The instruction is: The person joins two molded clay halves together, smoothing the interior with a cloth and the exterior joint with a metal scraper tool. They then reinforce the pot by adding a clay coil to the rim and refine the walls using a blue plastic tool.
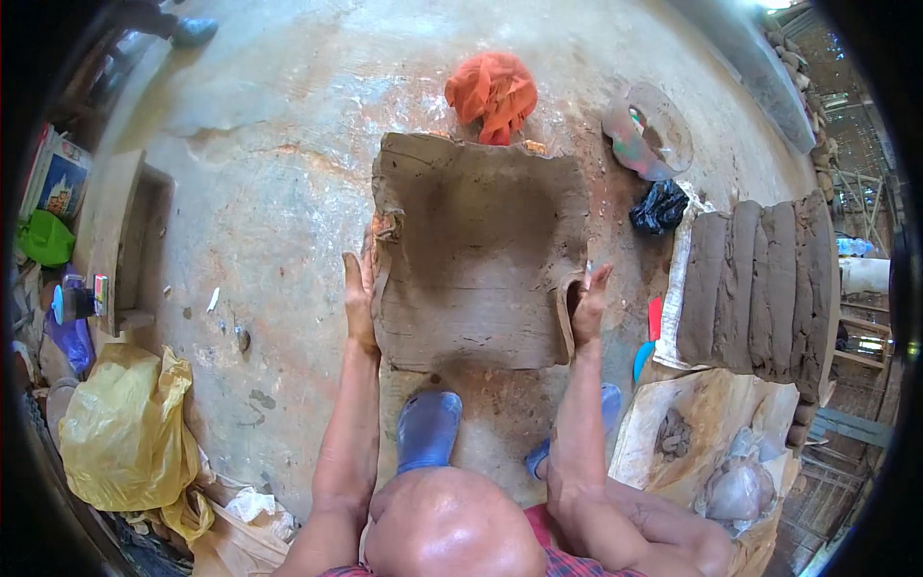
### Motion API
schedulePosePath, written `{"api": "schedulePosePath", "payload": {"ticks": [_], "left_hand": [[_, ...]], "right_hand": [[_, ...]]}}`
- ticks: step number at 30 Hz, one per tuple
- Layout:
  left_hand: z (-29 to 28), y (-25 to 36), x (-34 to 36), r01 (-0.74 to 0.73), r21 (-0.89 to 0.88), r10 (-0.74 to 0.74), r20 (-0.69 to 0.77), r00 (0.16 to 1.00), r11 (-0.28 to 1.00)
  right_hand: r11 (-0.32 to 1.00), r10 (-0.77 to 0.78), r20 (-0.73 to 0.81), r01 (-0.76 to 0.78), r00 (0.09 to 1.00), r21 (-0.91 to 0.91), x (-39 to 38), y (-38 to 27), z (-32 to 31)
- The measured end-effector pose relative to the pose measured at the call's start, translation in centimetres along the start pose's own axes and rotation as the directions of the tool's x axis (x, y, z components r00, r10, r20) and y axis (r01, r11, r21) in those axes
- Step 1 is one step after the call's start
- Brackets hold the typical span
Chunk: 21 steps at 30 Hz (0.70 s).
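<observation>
The left hand (pixel 360 300) and right hand (pixel 588 308), half curled, hold the slab (pixel 471 255) by 2 opposite sides, presumably for balance; its underside is hidden.

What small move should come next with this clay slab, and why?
Probably ease the right hand slightly outward: the clay slab curls along its right edge beside that hand, while the left hand is at the opposite edge.

The clay slab (pixel 481 260) hides most fingers of left hand (pixel 360 306) and right hand (pixel 588 313) (a blue shoe (pixel 611 404) is part-hidden too).
</observation>
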<state>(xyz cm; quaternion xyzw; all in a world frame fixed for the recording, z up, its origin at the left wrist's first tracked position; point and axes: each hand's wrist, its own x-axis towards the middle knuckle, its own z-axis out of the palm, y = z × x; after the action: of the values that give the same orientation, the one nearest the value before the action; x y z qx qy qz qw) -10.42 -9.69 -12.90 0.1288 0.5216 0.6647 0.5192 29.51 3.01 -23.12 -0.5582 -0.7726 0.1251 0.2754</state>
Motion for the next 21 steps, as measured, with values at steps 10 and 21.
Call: {"api": "schedulePosePath", "payload": {"ticks": [10, 21], "left_hand": [[-0.3, -4.6, -9.0, 0.043, -0.278, -0.027, 0.061, 0.998, 0.96], [0.6, -3.3, -2.8, 0.078, -0.206, -0.087, -0.034, 0.996, 0.975]], "right_hand": [[0.349, 0.45, 0.512, -0.672, 0.731, 0.653, 2.3, -9.7, -8.9], [0.992, -0.104, 0.067, 0.108, 0.992, -0.066, -3.0, -21.3, 3.7]]}}
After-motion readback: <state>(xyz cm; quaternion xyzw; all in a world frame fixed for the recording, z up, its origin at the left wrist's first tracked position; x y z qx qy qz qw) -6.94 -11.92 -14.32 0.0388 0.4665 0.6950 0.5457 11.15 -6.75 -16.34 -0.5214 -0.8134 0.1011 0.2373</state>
